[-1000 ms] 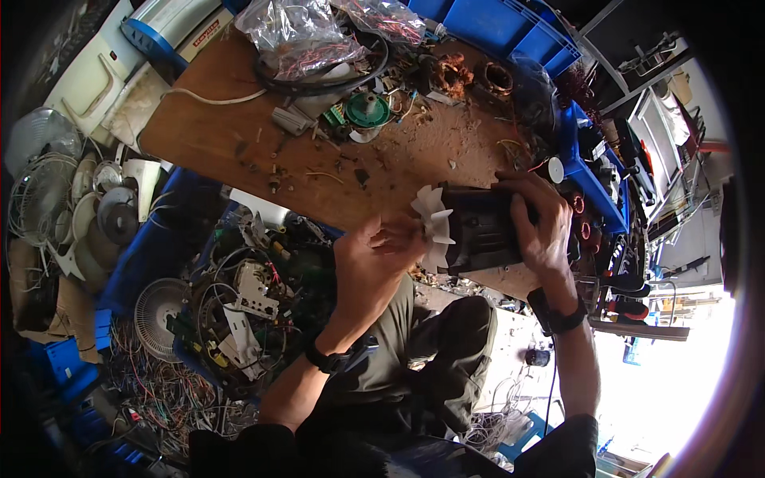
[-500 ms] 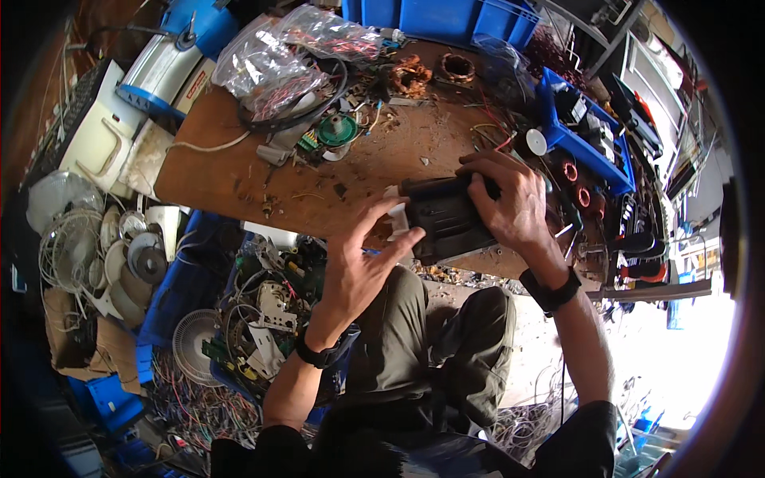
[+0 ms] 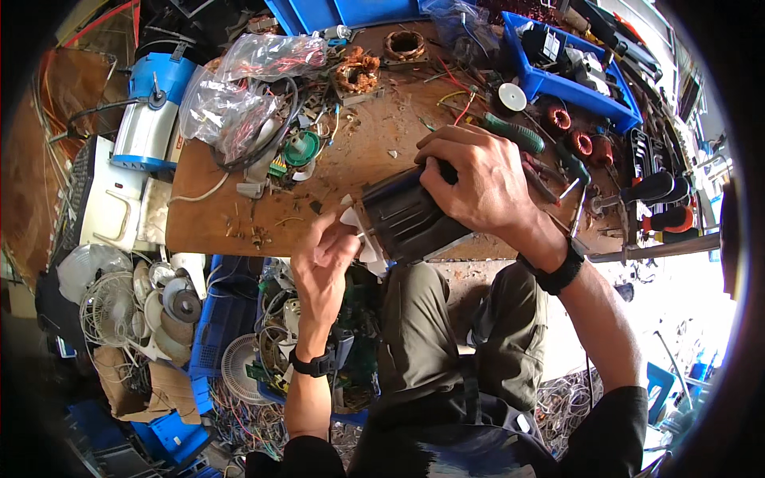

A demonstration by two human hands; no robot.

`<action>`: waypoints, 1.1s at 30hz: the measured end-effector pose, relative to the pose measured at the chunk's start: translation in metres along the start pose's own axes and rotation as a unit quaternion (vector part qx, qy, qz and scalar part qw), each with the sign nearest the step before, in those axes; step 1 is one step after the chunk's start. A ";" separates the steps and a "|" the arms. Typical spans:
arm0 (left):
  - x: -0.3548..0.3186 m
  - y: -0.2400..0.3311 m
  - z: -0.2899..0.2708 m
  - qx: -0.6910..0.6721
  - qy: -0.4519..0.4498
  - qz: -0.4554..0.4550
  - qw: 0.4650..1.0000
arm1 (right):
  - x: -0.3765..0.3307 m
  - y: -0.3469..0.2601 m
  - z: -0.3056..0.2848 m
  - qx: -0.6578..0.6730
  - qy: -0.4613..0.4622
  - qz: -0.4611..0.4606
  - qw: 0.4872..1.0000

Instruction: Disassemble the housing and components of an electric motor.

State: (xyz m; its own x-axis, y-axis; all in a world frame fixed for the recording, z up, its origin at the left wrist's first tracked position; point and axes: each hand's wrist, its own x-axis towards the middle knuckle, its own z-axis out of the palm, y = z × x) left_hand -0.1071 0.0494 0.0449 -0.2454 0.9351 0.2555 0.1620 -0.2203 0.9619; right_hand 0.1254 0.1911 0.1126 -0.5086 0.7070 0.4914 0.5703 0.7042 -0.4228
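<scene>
Fan point(image 3: 370, 253) left of housing point(image 3: 402, 220)
</scene>
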 end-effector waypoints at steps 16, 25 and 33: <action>0.013 0.020 0.011 0.076 -0.016 -0.034 0.996 | -0.002 0.004 0.007 0.009 0.059 -0.028 0.998; 0.019 0.003 0.003 0.045 -0.038 -0.039 0.997 | 0.000 -0.001 -0.001 -0.003 0.003 -0.006 1.000; 0.022 -0.013 0.002 -0.040 -0.008 -0.099 0.994 | 0.001 -0.004 0.003 0.000 0.021 -0.008 1.000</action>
State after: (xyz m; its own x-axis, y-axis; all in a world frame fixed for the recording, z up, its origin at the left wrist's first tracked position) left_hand -0.1128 0.0738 0.0381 -0.2503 0.9663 0.0594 0.0350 -0.0523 0.9980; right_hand 0.1206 0.1893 0.1124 -0.4911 0.6919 0.5292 0.5621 0.7158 -0.4143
